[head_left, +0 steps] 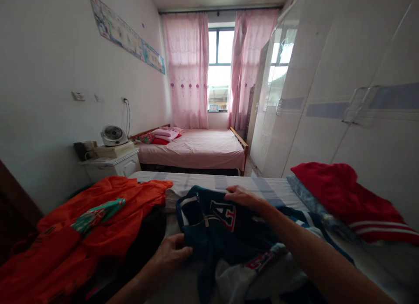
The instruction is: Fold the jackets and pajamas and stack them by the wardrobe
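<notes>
A dark blue jersey (212, 227) with white stripes and a red letter lies crumpled on the bed in front of me. My left hand (172, 251) grips its near left edge, fingers closed on the fabric. My right hand (242, 195) reaches across and pinches the far top edge of the same jersey. Under the jersey, a white and grey garment (235, 273) shows near the bottom.
An orange garment (98, 221) with a green patch lies at the left. A red garment (347, 199) with white stripes lies at the right. Beyond are a nightstand (111, 164) with a small fan (113, 135), a pink bed (196, 149) and white wardrobes (327, 99).
</notes>
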`<state>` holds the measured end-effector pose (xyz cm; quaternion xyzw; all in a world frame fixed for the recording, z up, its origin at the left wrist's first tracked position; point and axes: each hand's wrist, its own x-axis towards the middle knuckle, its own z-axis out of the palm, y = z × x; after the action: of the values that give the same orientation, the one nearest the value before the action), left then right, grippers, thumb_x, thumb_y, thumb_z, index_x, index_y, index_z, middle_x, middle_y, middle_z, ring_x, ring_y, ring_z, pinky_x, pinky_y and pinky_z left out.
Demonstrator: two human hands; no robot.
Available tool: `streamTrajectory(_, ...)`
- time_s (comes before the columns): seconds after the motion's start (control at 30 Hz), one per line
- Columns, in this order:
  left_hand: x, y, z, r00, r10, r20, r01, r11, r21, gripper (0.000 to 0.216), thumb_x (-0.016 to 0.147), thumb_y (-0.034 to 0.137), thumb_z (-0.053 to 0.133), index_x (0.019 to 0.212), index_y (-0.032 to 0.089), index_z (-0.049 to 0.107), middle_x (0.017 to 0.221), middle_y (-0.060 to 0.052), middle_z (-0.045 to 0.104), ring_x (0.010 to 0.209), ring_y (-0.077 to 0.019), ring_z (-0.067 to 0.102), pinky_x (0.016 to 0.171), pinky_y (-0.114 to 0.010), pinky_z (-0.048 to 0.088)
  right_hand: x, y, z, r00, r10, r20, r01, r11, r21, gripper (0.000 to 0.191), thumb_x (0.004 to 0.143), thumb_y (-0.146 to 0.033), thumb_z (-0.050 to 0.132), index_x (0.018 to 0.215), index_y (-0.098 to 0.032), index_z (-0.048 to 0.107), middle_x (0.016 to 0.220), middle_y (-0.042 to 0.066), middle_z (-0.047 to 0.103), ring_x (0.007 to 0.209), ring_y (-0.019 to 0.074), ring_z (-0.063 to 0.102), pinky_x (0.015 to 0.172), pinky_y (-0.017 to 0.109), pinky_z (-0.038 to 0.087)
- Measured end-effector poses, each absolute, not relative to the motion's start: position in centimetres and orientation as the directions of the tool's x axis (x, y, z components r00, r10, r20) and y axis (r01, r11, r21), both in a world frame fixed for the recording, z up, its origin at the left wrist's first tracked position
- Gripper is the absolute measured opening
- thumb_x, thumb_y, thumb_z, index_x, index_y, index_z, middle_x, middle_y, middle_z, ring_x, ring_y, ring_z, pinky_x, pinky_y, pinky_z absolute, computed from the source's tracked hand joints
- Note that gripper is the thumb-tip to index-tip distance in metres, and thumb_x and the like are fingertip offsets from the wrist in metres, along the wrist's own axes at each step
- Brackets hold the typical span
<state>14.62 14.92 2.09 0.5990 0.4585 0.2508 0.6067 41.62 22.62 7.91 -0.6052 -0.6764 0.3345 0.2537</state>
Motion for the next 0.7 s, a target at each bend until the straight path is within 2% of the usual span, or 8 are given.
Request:
streamTrajectory(0.1, 15.1, 15.4, 4.0, 0.413, 0.896, -0.165, 0.120, 0.126, 0.985, 0.043, 0.069, 0.045, 0.063, 0.100, 0.014, 0.062, 0.095, -0.006, 0.068, 0.087, -0.0216, 0.063, 0.075, -0.031, 0.049, 44.7, 19.9, 11.0, -0.031, 0.998, 0.061, 0.464, 0.069, -0.883, 0.018, 0.074, -0.036, 0.052, 0.069, -0.019, 0.050, 0.051, -0.008, 0.043, 0.042, 0.0054, 0.037, 0.038, 0.018, 0.025)
streamTrajectory(0.17, 15.5, 17.3, 6.0, 0.341, 0.940, 0.019, 0.080, -0.049, 0.996, 0.039, 0.076, 0.046, 0.056, 0.097, 0.014, 0.061, 0.090, -0.006, 0.068, 0.083, -0.0211, 0.063, 0.076, -0.034, 0.051, 47.3, 18.9, 13.3, 0.093, 0.986, 0.137, 0.362, 0.094, -0.928, 0.020, 0.074, -0.039, 0.050, 0.070, -0.020, 0.045, 0.049, -0.009, 0.035, 0.039, 0.0050, 0.031, 0.036, 0.018, 0.024)
streamTrajectory(0.27, 16.6, 22.4, 9.0, 0.109, 0.910, 0.399, 0.305, -0.413, 0.858, 0.035, 0.082, 0.042, 0.045, 0.091, 0.012, 0.060, 0.079, -0.007, 0.065, 0.074, -0.0221, 0.063, 0.071, -0.038, 0.053, 50.8, 19.0, 15.7, 0.279, 0.936, 0.216, 0.274, 0.138, -0.952, 0.020, 0.073, -0.040, 0.050, 0.074, -0.022, 0.042, 0.052, -0.008, 0.039, 0.042, 0.0063, 0.037, 0.040, 0.018, 0.034)
streamTrajectory(0.33, 17.9, 26.0, 10.2, -0.002, 0.845, 0.535, 0.410, -0.488, 0.771, 0.031, 0.081, 0.034, 0.045, 0.100, 0.012, 0.057, 0.102, -0.012, 0.062, 0.099, -0.0274, 0.058, 0.088, -0.045, 0.046, 52.2, 19.6, 15.6, 0.359, 0.905, 0.231, 0.264, 0.139, -0.954, 0.019, 0.073, -0.036, 0.051, 0.082, -0.022, 0.044, 0.063, -0.004, 0.051, 0.052, 0.0087, 0.050, 0.050, 0.020, 0.045)
streamTrajectory(0.4, 19.5, 27.9, 10.5, -0.038, 0.802, 0.596, 0.467, -0.514, 0.720, 0.033, 0.079, 0.024, 0.046, 0.108, 0.011, 0.054, 0.124, -0.017, 0.050, 0.124, -0.0313, 0.039, 0.105, -0.051, 0.028, 53.0, 19.8, 14.3, 0.404, 0.888, 0.218, 0.293, 0.100, -0.951, 0.023, 0.072, -0.033, 0.054, 0.091, -0.022, 0.048, 0.078, 0.002, 0.060, 0.069, 0.0131, 0.060, 0.063, 0.026, 0.051)
streamTrajectory(0.47, 20.9, 27.6, 9.7, 0.032, 0.781, 0.624, 0.511, -0.550, 0.661, 0.035, 0.076, 0.019, 0.049, 0.109, 0.010, 0.055, 0.130, -0.019, 0.046, 0.130, -0.0324, 0.032, 0.109, -0.052, 0.020, 53.4, 19.0, 12.2, 0.421, 0.886, 0.195, 0.350, 0.039, -0.936, 0.029, 0.068, -0.032, 0.059, 0.094, -0.020, 0.053, 0.090, 0.007, 0.063, 0.084, 0.0190, 0.062, 0.074, 0.032, 0.052)
streamTrajectory(0.57, 22.2, 23.7, 7.0, 0.344, 0.740, 0.578, 0.503, -0.665, 0.551, 0.031, 0.075, 0.027, 0.059, 0.105, 0.019, 0.062, 0.125, -0.011, 0.055, 0.122, -0.0282, 0.045, 0.106, -0.045, 0.032, 53.9, 15.7, 9.0, 0.343, 0.926, 0.155, 0.465, -0.024, -0.885, 0.041, 0.064, -0.037, 0.067, 0.100, -0.018, 0.062, 0.102, 0.010, 0.065, 0.100, 0.0264, 0.059, 0.091, 0.040, 0.045)
streamTrajectory(0.7, 23.5, 17.8, 3.1, 0.793, 0.552, 0.257, 0.457, -0.818, 0.349, 0.080, 0.065, 0.045, 0.073, 0.135, 0.024, 0.041, 0.142, -0.009, 0.042, 0.132, -0.0306, 0.033, 0.108, -0.049, 0.025, 54.9, 10.4, 6.4, -0.048, 0.998, -0.039, 0.791, 0.014, -0.612, 0.070, 0.067, -0.049, 0.065, 0.130, -0.025, 0.049, 0.135, 0.009, 0.049, 0.122, 0.0284, 0.046, 0.100, 0.039, 0.037)
